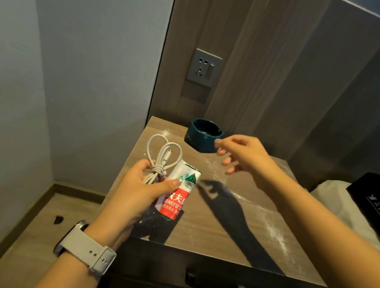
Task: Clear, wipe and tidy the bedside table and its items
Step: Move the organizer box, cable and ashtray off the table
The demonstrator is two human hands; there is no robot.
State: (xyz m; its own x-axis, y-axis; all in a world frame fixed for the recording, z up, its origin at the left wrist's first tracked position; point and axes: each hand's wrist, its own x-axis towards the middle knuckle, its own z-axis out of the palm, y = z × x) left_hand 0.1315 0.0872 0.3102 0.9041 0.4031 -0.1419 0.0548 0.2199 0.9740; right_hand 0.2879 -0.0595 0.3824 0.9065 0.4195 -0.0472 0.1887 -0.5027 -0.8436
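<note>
L hand point(143, 186) grips a coiled white cable point(161, 156) and a red-white can point(179, 192) over the dusty bedside table point(232, 230); R hand point(242, 155), fingers loose, hovers beside a teal ashtray point(204, 133).

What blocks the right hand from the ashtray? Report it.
Nothing visible does. The right hand hovers open just right of the dark green ashtray, fingertips near its rim, with only bare dusty table below.
</note>
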